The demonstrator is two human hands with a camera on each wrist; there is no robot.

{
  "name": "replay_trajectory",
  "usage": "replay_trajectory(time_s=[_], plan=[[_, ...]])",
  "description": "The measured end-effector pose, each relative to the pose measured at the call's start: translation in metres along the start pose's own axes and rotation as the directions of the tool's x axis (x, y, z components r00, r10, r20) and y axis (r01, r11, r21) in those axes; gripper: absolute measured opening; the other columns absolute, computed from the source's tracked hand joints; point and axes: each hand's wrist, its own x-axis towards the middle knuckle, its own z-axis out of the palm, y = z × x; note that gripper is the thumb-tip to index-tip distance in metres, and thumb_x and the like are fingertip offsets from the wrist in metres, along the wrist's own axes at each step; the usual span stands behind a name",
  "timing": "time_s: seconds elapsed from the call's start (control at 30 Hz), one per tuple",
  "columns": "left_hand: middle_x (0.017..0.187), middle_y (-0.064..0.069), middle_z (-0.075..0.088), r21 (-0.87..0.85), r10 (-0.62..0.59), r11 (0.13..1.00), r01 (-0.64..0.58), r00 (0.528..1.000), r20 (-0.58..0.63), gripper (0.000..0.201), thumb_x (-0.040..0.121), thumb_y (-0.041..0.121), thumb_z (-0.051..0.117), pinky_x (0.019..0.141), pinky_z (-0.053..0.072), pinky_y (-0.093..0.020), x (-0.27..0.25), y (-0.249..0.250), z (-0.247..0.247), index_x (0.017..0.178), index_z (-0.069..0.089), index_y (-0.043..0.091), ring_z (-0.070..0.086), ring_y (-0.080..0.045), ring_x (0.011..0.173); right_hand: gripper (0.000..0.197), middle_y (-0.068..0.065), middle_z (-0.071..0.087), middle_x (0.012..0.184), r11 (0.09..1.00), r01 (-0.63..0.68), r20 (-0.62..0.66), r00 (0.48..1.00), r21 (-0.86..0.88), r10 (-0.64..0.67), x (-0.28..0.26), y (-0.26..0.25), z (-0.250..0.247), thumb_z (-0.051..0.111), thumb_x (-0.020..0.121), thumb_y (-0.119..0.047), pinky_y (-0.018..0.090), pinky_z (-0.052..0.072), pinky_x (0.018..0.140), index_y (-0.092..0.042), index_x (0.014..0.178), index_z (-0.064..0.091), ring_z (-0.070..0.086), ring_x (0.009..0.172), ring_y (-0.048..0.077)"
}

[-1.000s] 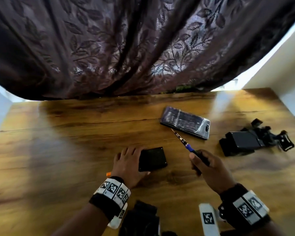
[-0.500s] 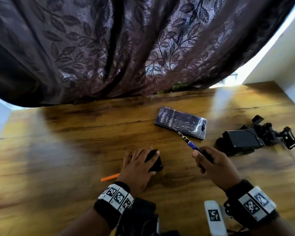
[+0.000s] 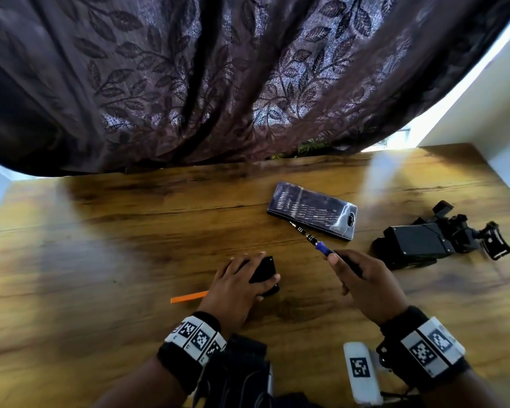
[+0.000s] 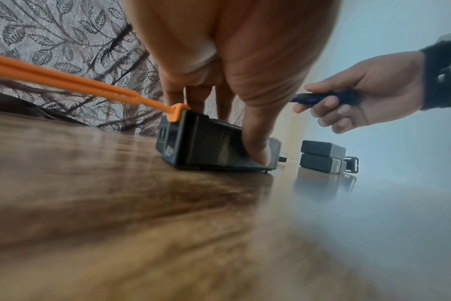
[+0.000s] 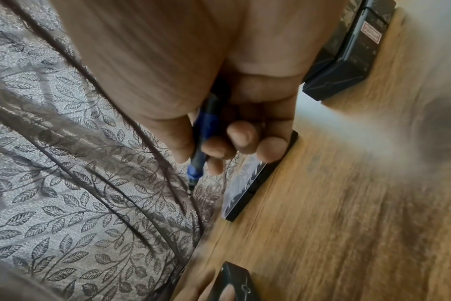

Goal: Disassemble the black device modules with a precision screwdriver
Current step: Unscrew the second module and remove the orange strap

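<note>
A wooden tabletop (image 3: 106, 245) with dark grain fills the lower half of the head view. Behind its far edge, from 9 to 2 o'clock, hangs a dark purple curtain (image 3: 218, 83) woven with a leaf pattern. At 3 o'clock a white wall (image 3: 483, 92) meets the tabletop, with a bright strip of daylight between wall and curtain. A bit of green foliage (image 3: 306, 148) peeks out under the curtain hem at about 12 o'clock
</note>
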Motion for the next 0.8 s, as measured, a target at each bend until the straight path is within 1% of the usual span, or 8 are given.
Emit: replay_trajectory(time_s=[0.13, 0.2, 0.3, 0.4, 0.43, 0.53, 0.67, 0.8], plan=[[0.17, 0.009, -0.013, 0.024, 0.105, 0.994, -0.105, 0.994, 0.037, 0.063, 0.105, 0.015, 0.046, 0.125, -0.008, -0.053, -0.003, -0.001, -0.002, 0.156, 0.027, 0.046, -0.014, -0.027, 0.156, 0.055, 0.014, 0.058, 0.068, 1.0, 0.003, 0.002, 1.0, -0.015, -0.003, 0.0, -0.005, 0.0, 0.049, 0.091, -0.062, 0.055, 0.052, 0.063, -0.011, 0.097, 0.069, 0.059, 0.063, 0.037], [0.17, 0.011, -0.006, -0.033, 0.123, 0.992, -0.123, 0.992, 0.014, 0.055, 0.105, 0.019, 0.048, 0.126, -0.007, -0.052, -0.004, -0.001, -0.004, 0.153, 0.036, 0.045, -0.011, -0.023, 0.156, 0.052, 0.015, 0.058, 0.068, 1.0, 0.014, -0.001, 1.0, -0.014, -0.014, 0.0, -0.006, 0.001, 0.051, 0.092, -0.061, 0.054, 0.052, 0.063, -0.014, 0.098, 0.071, 0.059, 0.063, 0.037], [0.168, 0.016, 0.012, -0.211, 0.057, 0.974, -0.076, 0.994, -0.093, 0.042, 0.105, 0.035, 0.052, 0.127, 0.006, -0.048, -0.005, -0.001, -0.006, 0.146, 0.049, 0.041, 0.005, -0.013, 0.156, 0.023, 0.009, 0.065, 0.072, 0.999, 0.029, -0.015, 0.999, -0.025, -0.03, 0.002, -0.007, 0.004, 0.058, 0.095, -0.044, 0.049, 0.055, 0.066, -0.03, 0.105, 0.073, 0.064, 0.062, 0.026], [0.165, 0.019, 0.019, -0.332, -0.078, 0.943, 0.037, 0.991, -0.111, 0.059, 0.099, 0.045, 0.059, 0.126, 0.018, -0.04, -0.001, -0.001, -0.011, 0.153, 0.037, 0.04, 0.021, -0.009, 0.15, 0.018, -0.003, 0.072, 0.078, 1.0, 0.03, -0.051, 0.998, -0.01, -0.03, 0.005, -0.011, 0.004, 0.073, 0.091, -0.03, 0.025, 0.057, 0.06, -0.028, 0.108, 0.067, 0.07, 0.062, 0.01], [0.165, 0.018, 0.02, -0.336, -0.104, 0.939, 0.066, 0.99, -0.098, 0.062, 0.097, 0.048, 0.06, 0.124, 0.02, -0.038, 0.0, -0.002, -0.013, 0.154, 0.035, 0.04, 0.023, -0.01, 0.148, 0.019, -0.005, 0.073, 0.079, 1.0, 0.031, -0.072, 0.997, 0.0, -0.031, 0.006, -0.014, 0.004, 0.077, 0.088, -0.027, 0.022, 0.056, 0.059, -0.027, 0.104, 0.067, 0.071, 0.062, 0.008], [0.162, 0.016, 0.028, -0.344, -0.133, 0.935, 0.086, 0.984, -0.116, 0.062, 0.095, 0.054, 0.059, 0.121, 0.021, -0.034, 0.002, -0.005, -0.012, 0.152, 0.041, 0.039, 0.027, -0.011, 0.146, 0.016, -0.01, 0.073, 0.077, 0.998, 0.058, -0.094, 0.994, 0.001, -0.058, 0.007, -0.022, 0.005, 0.08, 0.085, -0.022, 0.022, 0.056, 0.057, -0.026, 0.093, 0.068, 0.071, 0.061, 0.01], [0.157, 0.013, 0.038, -0.386, -0.145, 0.919, 0.073, 0.976, -0.161, 0.059, 0.093, 0.053, 0.063, 0.121, 0.024, -0.035, 0.002, -0.007, -0.003, 0.148, 0.049, 0.037, 0.031, -0.011, 0.145, 0.02, -0.014, 0.071, 0.079, 0.994, 0.098, -0.082, 0.991, -0.049, -0.102, 0.008, -0.026, 0.011, 0.082, 0.082, -0.016, 0.032, 0.058, 0.055, -0.028, 0.081, 0.066, 0.067, 0.057, 0.013], [0.155, 0.013, 0.037, -0.365, -0.136, 0.928, 0.074, 0.98, -0.146, 0.062, 0.094, 0.053, 0.061, 0.121, 0.026, -0.038, 0.004, -0.006, -0.005, 0.151, 0.044, 0.038, 0.03, -0.013, 0.144, 0.021, -0.016, 0.069, 0.075, 0.991, 0.108, -0.079, 0.99, -0.08, -0.115, 0.011, -0.027, 0.013, 0.082, 0.081, -0.014, 0.02, 0.052, 0.05, -0.025, 0.077, 0.065, 0.064, 0.056, 0.012]])
